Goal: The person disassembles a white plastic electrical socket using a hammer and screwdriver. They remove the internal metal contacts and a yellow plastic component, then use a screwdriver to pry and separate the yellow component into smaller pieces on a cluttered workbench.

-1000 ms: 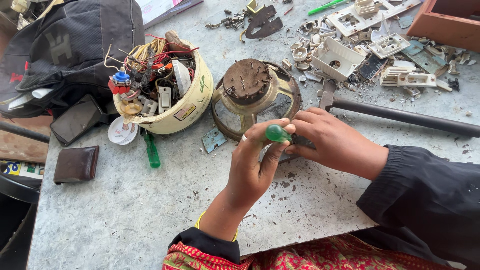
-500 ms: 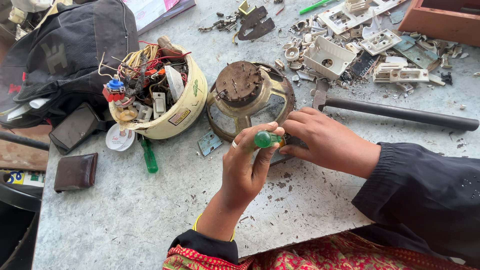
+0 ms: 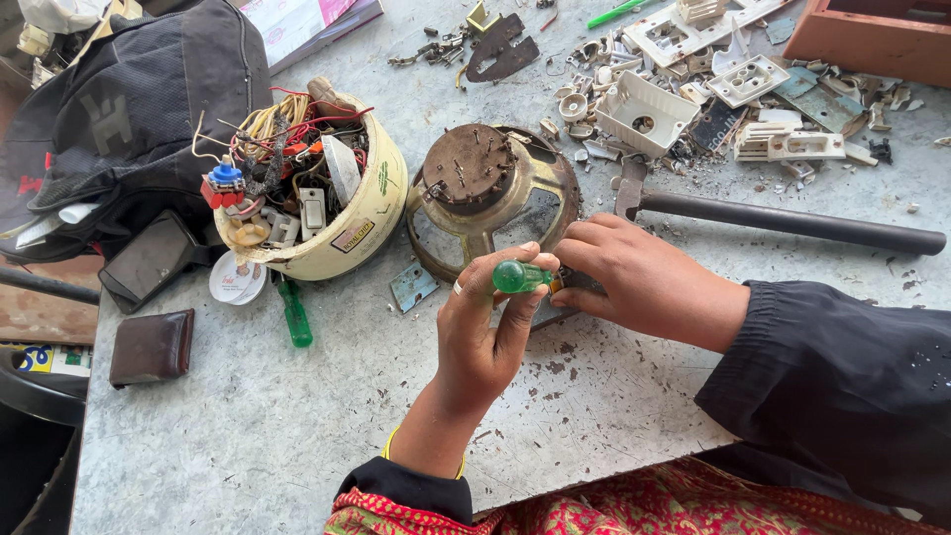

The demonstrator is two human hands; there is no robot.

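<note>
My left hand (image 3: pixel 487 332) grips a screwdriver with a green translucent handle (image 3: pixel 515 276), its tip pointing right and hidden behind my right hand. My right hand (image 3: pixel 644 282) rests on the grey table with its fingers curled over a small part; what it holds is hidden. Just beyond both hands lies a rusty round metal frame (image 3: pixel 490 193) with a hub full of pins. A ring shows on a finger of my left hand.
A cream bowl-shaped shell (image 3: pixel 342 223) full of wires and switches sits at the left, a second green screwdriver (image 3: pixel 294 315) below it. A hammer (image 3: pixel 783 220) lies to the right, broken white switch parts (image 3: pixel 693 89) beyond. A black bag (image 3: pixel 129 119) and brown wallet (image 3: pixel 151 347) lie left.
The view has shifted slightly. Both hands stay together by the metal frame, with the green handle still in my left hand; it has turned a little.
</note>
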